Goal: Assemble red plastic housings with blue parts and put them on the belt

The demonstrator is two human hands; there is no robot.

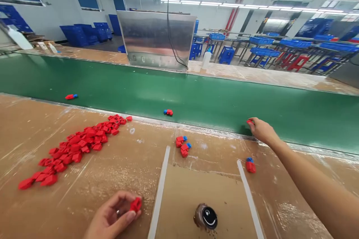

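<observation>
Low on the left, my left hand (116,214) pinches a small red plastic part (136,204) between thumb and fingers above the brown tabletop. My right hand (263,130) reaches out over the near edge of the green conveyor belt (213,101). Its fingertips close on a small red piece (249,121), mostly hidden by them. A pile of loose red parts (81,142) lies to the left. Two red-and-blue pieces (183,146) rest near the middle, and another red-and-blue piece (250,165) lies below my right hand.
On the belt sit a red-and-blue piece (168,112) and another one (71,96) further left. A small round pot with a black glossy top (209,217) stands on cardboard between two white strips. Beyond the belt are a metal panel (157,41) and a white bottle (206,59).
</observation>
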